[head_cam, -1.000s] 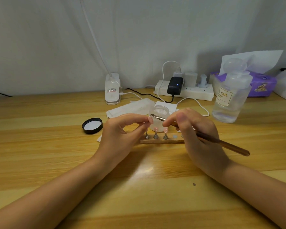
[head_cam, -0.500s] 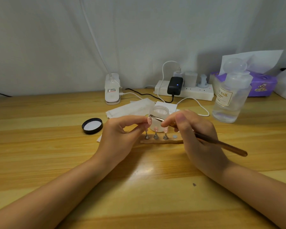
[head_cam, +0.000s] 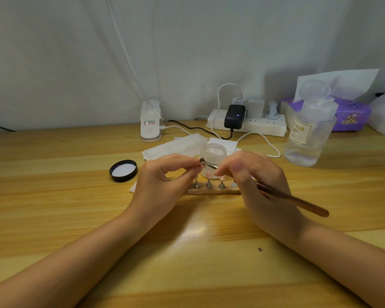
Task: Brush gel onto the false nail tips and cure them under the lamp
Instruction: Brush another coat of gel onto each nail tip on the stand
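Note:
My left hand pinches a small pink nail tip between thumb and forefinger, held just above the wooden stand. My right hand grips a brown-handled gel brush; its bristle end touches the pinched tip. Three metal pegs rise from the stand, and pink tips show on at least two of them. An open frosted gel jar sits right behind the stand. The white clip-on lamp base stands at the back, its neck rising out of view.
The jar's black lid lies left of my left hand. White wipes lie behind the jar. A clear liquid bottle, a power strip with cables, and a purple tissue pack line the back right.
The brush tip has slid a little left across the pinched nail tip. Both hands otherwise stay in place.

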The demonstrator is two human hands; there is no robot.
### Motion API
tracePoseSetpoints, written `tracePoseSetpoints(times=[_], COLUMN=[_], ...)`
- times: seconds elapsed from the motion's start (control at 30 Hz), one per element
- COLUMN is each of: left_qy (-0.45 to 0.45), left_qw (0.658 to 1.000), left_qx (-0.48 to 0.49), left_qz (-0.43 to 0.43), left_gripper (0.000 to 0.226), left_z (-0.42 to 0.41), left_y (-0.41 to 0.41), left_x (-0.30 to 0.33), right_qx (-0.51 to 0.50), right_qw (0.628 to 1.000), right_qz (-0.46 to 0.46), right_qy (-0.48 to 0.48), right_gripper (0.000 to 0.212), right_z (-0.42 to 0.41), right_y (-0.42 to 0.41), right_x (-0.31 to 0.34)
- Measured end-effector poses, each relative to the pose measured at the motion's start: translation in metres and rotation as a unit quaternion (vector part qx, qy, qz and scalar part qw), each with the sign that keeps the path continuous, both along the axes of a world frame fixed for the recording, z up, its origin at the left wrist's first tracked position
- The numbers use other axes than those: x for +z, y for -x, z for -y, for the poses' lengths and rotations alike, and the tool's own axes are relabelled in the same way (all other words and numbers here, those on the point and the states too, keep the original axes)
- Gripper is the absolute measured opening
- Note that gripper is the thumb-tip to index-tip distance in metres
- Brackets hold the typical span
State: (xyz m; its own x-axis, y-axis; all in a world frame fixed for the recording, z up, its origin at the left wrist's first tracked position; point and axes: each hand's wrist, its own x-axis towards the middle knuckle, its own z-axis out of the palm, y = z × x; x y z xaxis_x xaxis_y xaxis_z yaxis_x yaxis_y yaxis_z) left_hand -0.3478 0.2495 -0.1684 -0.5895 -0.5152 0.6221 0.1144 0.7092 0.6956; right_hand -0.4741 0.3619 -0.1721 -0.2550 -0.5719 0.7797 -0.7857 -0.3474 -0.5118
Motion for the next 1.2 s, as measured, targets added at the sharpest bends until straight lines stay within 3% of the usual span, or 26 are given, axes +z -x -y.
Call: tracePoseSetpoints(times=[0.17,0.3,0.6,0.83,1.0,1.2], left_qy=[-0.003,-0.007,-0.013,-0.014,-0.019,-0.009], left_qw=[1.0,1.0,1.0,0.999,0.999,0.999], left_qx=[0.005,0.001,0.01,0.013,0.011,0.015], left_qz=[0.01,0.016,0.026,0.03,0.029,0.034], left_gripper=[0.021,0.021,0.019,0.02,0.02,0.02], left_z=[-0.0005,-0.0015,-0.0021,-0.0023,-0.0036,-0.0034], left_y=[-0.0005,-0.0013,-0.0019,-0.0022,-0.003,-0.0028], left_x=[0.0008,0.0024,0.0029,0.0036,0.0038,0.0043], right_qx=[0.001,-0.001,0.0,0.007,0.005,0.004], right_qw=[0.998,1.0,0.998,1.0,0.996,1.0], right_qz=[0.043,0.014,0.061,0.008,0.078,0.002], right_qy=[0.035,0.016,0.033,0.011,0.032,0.021], right_gripper=[0.046,0.034,0.043,0.038,0.047,0.044], right_z=[-0.0056,-0.0007,-0.0051,-0.0002,-0.0059,-0.0015], right_y=[0.0016,-0.0002,0.0015,0.0016,0.0027,0.0021], right_x=[0.0006,0.002,0.0007,0.0009,-0.0003,-0.0004])
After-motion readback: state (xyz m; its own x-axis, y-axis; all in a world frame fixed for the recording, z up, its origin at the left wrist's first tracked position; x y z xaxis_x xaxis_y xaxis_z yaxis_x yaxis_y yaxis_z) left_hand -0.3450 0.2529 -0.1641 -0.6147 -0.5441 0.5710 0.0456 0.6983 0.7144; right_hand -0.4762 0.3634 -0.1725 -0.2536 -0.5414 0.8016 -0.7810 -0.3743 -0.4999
